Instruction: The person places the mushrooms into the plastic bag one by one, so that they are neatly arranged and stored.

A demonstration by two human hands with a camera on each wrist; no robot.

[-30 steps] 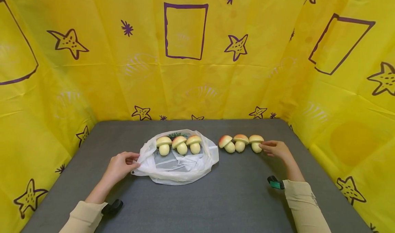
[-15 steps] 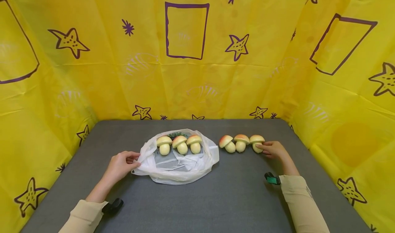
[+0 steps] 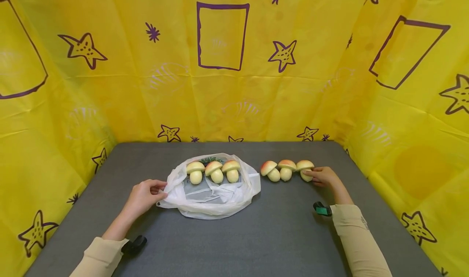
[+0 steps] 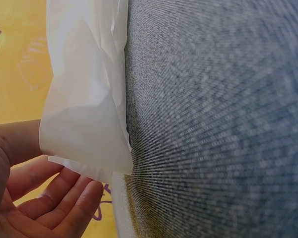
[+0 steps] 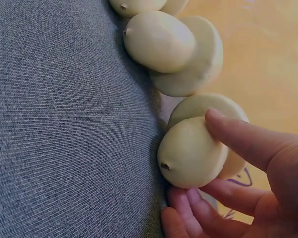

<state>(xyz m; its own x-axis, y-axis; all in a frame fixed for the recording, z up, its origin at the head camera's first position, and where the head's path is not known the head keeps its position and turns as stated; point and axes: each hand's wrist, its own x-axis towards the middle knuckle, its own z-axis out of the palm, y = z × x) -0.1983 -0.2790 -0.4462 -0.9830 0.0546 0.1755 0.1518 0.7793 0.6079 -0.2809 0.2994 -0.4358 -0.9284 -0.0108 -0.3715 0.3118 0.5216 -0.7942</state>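
Your right hand [image 3: 324,177] has the end mushroom [image 3: 304,167] pinched by its stem – thumb on one side, fingers on the other. That mushroom sits at your fingertips, at the right end of a row of three on the grey table [image 3: 256,240], cap pointing away from you. In the right wrist view your thumb reaches up to the edge of the cap; whether the mushroom touches the table, I can't tell. Just left of it, a small gap between, is the middle mushroom [image 3: 286,172]; beside that one the leftmost mushroom [image 3: 272,172] leans with its cap to the left.

Your left hand [image 3: 144,195] pinches the left edge of the white plastic bag [image 3: 207,212] between thumb and fingers. Bag lies on the table left of the row, mouth facing up, rim spread wide. Inside: three more mushrooms, [image 3: 196,173] side by side along the far part, caps away from you, stems towards you. Crumpled white plastic fills the near right of the bag, and a green print shows behind the caps. Yellow curtain [image 3: 227,102] with purple drawings – stars, frames – stands around the table.
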